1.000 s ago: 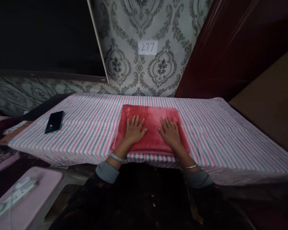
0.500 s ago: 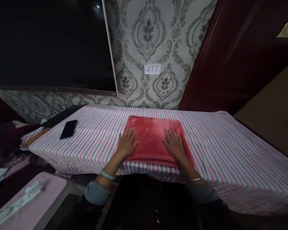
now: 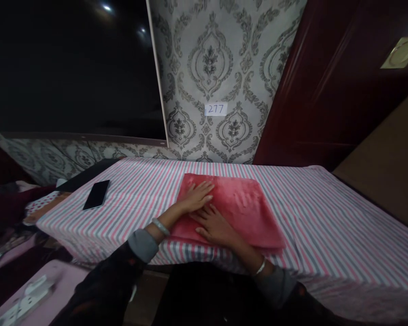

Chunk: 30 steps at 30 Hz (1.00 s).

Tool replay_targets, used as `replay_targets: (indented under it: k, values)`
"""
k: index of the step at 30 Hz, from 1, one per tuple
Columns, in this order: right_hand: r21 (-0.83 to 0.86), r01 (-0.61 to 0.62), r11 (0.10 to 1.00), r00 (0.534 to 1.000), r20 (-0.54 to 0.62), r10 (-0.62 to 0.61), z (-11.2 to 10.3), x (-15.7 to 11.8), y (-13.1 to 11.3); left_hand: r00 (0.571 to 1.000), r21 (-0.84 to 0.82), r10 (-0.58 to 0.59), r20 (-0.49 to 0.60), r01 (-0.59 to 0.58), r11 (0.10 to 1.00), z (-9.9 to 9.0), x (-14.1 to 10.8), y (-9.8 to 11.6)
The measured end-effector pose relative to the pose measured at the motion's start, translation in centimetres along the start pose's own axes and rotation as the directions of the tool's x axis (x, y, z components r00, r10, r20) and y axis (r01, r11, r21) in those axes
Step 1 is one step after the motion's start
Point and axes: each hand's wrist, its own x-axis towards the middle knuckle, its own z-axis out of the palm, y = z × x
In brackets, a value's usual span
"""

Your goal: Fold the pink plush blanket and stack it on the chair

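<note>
A folded red cloth (image 3: 241, 203) with a plush, velvety surface lies flat near the front edge of the table. My left hand (image 3: 194, 198) rests on its left part, fingers stretched out and pointing right. Just in front of it, my right hand (image 3: 216, 226) lies on the same cloth with its fingers spread toward the left hand. The two hands are close together, and whether they touch is hard to tell. Faint finger marks show in the pile on the right half of the cloth.
A striped tablecloth (image 3: 326, 213) covers the table. On its left side lies a black phone (image 3: 96, 195). A large dark screen (image 3: 75, 68) hangs on the patterned wall beside a paper numbered 277 (image 3: 216, 109). A power strip (image 3: 27, 303) sits on a pink stool (image 3: 59, 287) at lower left.
My right hand has moved left across the red cloth, and my left hand has shifted slightly right, so they now lie close together. The camera view has tilted up a little.
</note>
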Motion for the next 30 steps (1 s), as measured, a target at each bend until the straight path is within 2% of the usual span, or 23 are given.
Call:
replay_targets:
  k: [4,7,14,18,21,25,27,30]
  values:
    - [0.024,-0.049,0.999,0.999,0.018,0.048,0.7,-0.4,0.4,0.999,0.198,-0.029,0.02,0.024,0.98,1.7,2.6,-3.0]
    - [0.04,-0.058,0.998,0.998,0.032,0.056,0.7,-0.6,0.6,0.995,0.224,-0.094,0.014,0.088,0.97,1.8,3.8,-5.1]
    - [0.067,-0.072,0.995,0.997,0.035,0.07,0.5,-0.5,0.5,0.949,0.145,-0.303,0.09,0.289,0.946,0.3,5.3,-7.9]
    - [0.074,-0.074,0.994,0.997,0.033,0.071,0.4,-0.6,0.1,0.903,0.152,-0.418,0.1,0.401,0.903,-1.5,5.0,-8.7]
    - [0.11,-0.068,0.992,0.997,0.028,0.066,0.1,-0.6,0.2,0.883,0.164,-0.467,0.045,0.454,0.876,-2.8,4.5,-7.7]
    - [0.236,-0.035,0.971,0.999,-0.032,0.044,-2.0,0.4,2.0,0.92,0.138,-0.391,-0.026,0.391,0.91,-2.6,4.0,-3.8]
    - [0.236,-0.09,0.968,0.983,-0.136,0.125,-4.0,1.3,3.6,0.935,0.123,-0.353,-0.048,0.356,0.926,-1.7,3.9,-1.7]
    - [0.072,-0.253,0.965,0.933,-0.245,0.263,-6.8,3.1,6.5,0.926,0.112,-0.36,-0.113,0.372,0.922,0.0,3.9,0.4]
